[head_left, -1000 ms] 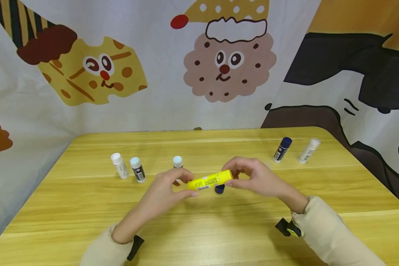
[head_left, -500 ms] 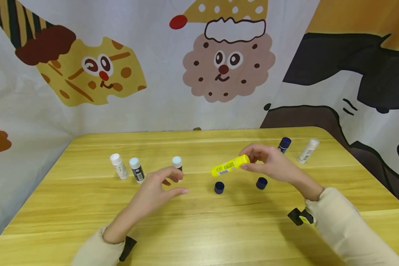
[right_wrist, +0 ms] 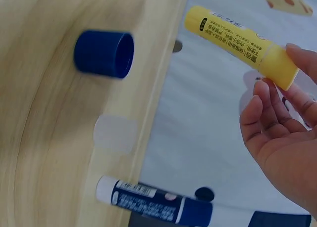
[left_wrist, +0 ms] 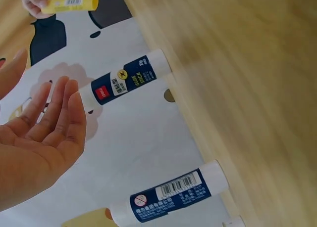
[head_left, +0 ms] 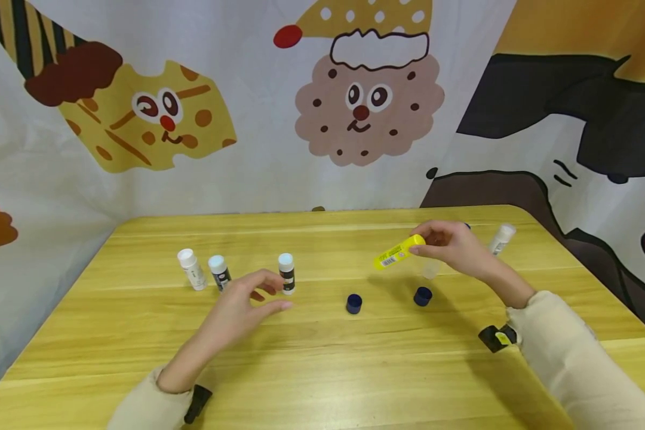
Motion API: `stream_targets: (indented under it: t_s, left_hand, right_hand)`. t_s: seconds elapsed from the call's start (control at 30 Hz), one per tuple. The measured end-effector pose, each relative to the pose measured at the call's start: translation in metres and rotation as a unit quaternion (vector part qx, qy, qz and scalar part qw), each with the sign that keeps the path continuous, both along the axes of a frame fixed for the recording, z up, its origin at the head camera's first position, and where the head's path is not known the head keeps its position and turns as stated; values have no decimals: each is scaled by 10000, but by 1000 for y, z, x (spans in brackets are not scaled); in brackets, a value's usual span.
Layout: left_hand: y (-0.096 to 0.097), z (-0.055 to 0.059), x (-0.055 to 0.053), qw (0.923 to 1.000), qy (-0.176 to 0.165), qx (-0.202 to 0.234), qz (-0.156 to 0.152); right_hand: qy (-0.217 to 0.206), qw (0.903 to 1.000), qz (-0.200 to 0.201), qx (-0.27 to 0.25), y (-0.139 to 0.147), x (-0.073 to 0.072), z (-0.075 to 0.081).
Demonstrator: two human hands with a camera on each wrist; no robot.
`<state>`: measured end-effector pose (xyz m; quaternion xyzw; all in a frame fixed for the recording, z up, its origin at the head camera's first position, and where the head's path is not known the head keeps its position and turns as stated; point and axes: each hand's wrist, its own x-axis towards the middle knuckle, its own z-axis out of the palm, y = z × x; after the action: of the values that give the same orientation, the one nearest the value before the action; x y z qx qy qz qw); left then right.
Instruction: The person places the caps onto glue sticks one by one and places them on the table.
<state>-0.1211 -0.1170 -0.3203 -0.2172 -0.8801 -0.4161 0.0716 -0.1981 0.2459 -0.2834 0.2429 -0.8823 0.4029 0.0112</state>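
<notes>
My right hand (head_left: pixel 454 249) pinches a yellow glue stick (head_left: pixel 396 254) by its right end and holds it tilted above the table. In the right wrist view the thumb and fingers grip the end of this yellow glue stick (right_wrist: pixel 233 36). My left hand (head_left: pixel 240 303) holds nothing, its fingers relaxed and apart from the thumb. Just beyond those fingertips stands a navy glue stick with a pale cap (head_left: pixel 287 275). Two dark blue caps (head_left: pixel 354 303) lie between the hands. A small translucent piece (head_left: pixel 431 269) sits beneath the right hand.
A white glue stick (head_left: pixel 193 272) and another navy one (head_left: pixel 220 272) stand at the left of the wooden table (head_left: pixel 322 382). At the right stands a white glue stick (head_left: pixel 501 240). A blue-capped navy one (right_wrist: pixel 158 203) is mostly hidden behind my right hand in the head view.
The left hand has let go of the yellow glue stick and drawn back left. My right hand has carried it right and farther back, uncovering the second blue cap.
</notes>
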Motion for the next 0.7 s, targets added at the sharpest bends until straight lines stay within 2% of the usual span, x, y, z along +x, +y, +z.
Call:
stream_targets:
  t_s: [0.17,0.43,0.7]
  left_hand:
    - [-4,-2,-3,10000,46,18,67]
    - [-8,-4,-5,9999,-32,-46,132]
    - [-12,-3,-8,9991,-375,-47,170]
  right_hand:
    - [-133,9985,-416,338,9,-6,0]
    - [-412,9948,-727,586,18,-14,-2]
    - [-502,9926,-893,652,22,-20,-7]
